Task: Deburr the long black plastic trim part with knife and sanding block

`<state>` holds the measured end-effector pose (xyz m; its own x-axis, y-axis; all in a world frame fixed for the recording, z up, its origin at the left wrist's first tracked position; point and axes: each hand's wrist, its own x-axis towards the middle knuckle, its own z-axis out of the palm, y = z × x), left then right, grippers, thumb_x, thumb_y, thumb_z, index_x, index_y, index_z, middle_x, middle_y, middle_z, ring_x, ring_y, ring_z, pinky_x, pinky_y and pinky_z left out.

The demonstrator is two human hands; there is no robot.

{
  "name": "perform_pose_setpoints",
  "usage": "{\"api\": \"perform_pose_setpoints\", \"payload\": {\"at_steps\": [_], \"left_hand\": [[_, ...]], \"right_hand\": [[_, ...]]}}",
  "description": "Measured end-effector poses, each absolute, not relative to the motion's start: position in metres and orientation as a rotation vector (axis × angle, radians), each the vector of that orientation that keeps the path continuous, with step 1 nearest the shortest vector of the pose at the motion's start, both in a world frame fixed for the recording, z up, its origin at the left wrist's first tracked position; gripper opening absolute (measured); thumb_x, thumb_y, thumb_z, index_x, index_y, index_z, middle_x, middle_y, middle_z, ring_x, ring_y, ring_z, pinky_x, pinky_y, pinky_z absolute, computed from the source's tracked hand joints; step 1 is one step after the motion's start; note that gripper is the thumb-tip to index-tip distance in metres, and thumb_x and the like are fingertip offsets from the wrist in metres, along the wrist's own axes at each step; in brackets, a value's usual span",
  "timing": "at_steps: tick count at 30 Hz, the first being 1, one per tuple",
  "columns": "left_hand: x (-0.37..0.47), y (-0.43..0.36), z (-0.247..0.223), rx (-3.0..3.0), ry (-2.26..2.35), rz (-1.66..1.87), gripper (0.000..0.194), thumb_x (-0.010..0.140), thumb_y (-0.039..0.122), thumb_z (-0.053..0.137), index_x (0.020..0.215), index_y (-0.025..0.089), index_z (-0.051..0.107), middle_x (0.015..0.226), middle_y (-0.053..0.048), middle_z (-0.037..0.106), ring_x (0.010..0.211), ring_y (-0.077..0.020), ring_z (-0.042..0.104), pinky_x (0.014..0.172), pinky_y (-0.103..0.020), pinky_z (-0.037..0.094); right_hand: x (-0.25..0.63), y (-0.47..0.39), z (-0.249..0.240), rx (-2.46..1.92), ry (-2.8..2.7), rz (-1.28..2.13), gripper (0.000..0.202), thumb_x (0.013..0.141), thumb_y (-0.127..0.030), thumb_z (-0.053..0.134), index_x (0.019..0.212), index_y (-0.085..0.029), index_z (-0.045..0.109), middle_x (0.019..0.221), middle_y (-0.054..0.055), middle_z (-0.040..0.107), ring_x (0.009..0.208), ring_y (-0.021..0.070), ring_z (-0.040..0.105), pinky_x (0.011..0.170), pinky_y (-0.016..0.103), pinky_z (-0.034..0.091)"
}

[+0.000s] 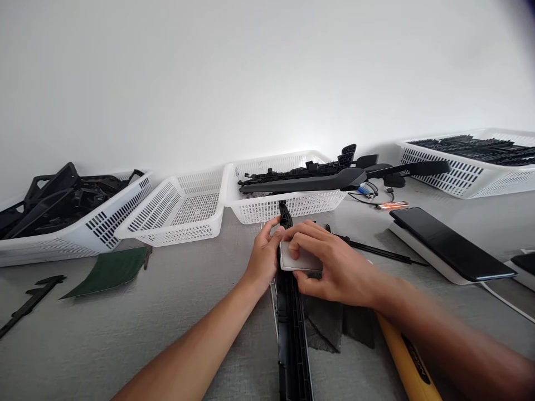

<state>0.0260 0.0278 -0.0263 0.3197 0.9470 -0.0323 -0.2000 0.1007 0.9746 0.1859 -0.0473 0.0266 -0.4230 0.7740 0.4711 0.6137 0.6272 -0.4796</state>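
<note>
A long black plastic trim strip (289, 340) runs from the near edge of the view up toward the middle basket. My left hand (264, 253) is closed around its upper part, thumb and fingers on the strip. In my right hand (324, 259) is a pale grey-white rectangular block (297, 260), gripped between thumb and fingers. The block lies against the strip's upper part, just right of my left thumb. Under my right hand rest dark grey cloth-like pieces (324, 326) and a yellow handle (407, 362). What the block's underside touches is hidden.
White baskets with black plastic parts stand at the left (83, 245), middle (288, 209) and right (497, 181). Another white basket (169, 236) sits between. A green sheet (106, 272) and calipers (33, 301) lie left. A phone (451, 242) on a white box and a battery (393, 205) are right.
</note>
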Motion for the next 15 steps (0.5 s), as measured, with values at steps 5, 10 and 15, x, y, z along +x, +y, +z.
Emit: {"api": "perform_pose_setpoints", "payload": {"at_steps": [5, 10, 15], "left_hand": [[0.0265, 0.0267, -0.0251, 1.154, 0.856, 1.047, 0.05, 0.091, 0.045, 0.073, 0.135, 0.021, 0.068, 0.083, 0.0, 0.069, 0.081, -0.0186, 0.065, 0.078, -0.028, 0.05], [0.0264, 0.0254, -0.0222, 1.16, 0.872, 1.043, 0.048, 0.093, 0.043, 0.07, 0.136, 0.02, 0.067, 0.087, -0.001, 0.071, 0.083, -0.0182, 0.065, 0.079, -0.028, 0.05], [0.0278, 0.0261, -0.0226, 1.158, 0.849, 1.067, 0.045, 0.093, 0.04, 0.071, 0.132, 0.019, 0.069, 0.094, -0.003, 0.074, 0.088, -0.0195, 0.066, 0.083, -0.029, 0.049]], "right_hand": [[0.1874, -0.0472, 0.0273, -1.131, -2.155, 0.235, 0.03, 0.074, -0.006, 0.064, 0.088, -0.025, 0.045, 0.113, 0.009, 0.066, 0.105, 0.0293, 0.058, 0.09, 0.045, 0.051], [0.1899, -0.0455, 0.0261, -1.087, -2.151, 0.288, 0.028, 0.075, -0.008, 0.065, 0.089, -0.024, 0.048, 0.114, 0.009, 0.066, 0.107, 0.0287, 0.059, 0.092, 0.043, 0.052], [0.1928, -0.0437, 0.0247, -1.133, -2.128, 0.266, 0.028, 0.075, -0.007, 0.064, 0.089, -0.024, 0.048, 0.113, 0.009, 0.066, 0.106, 0.0281, 0.059, 0.092, 0.043, 0.05]]}}
